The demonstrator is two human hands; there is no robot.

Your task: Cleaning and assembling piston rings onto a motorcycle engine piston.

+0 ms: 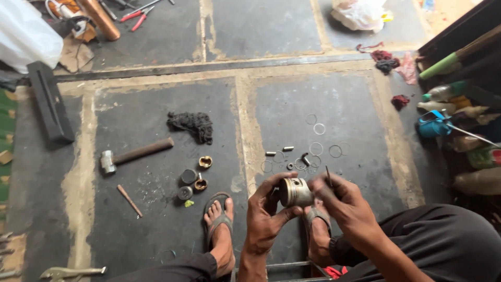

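Closest to me, my left hand (267, 215) wraps its fingers around a small silver metal piston (295, 192), held above the dark concrete floor (151, 177) between my sandalled feet. My right hand (340, 201) touches the piston's right end, fingers pinched shut on a thin dark metal pick (329, 176). Thin wire rings (318, 148) lie scattered just ahead. Further left rests a steel-headed hammer with a rusty handle (134, 154), with open floor around it.

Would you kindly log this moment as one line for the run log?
left hand: holds piston | right hand: thin tool at piston | floor: hammer, rings, rag
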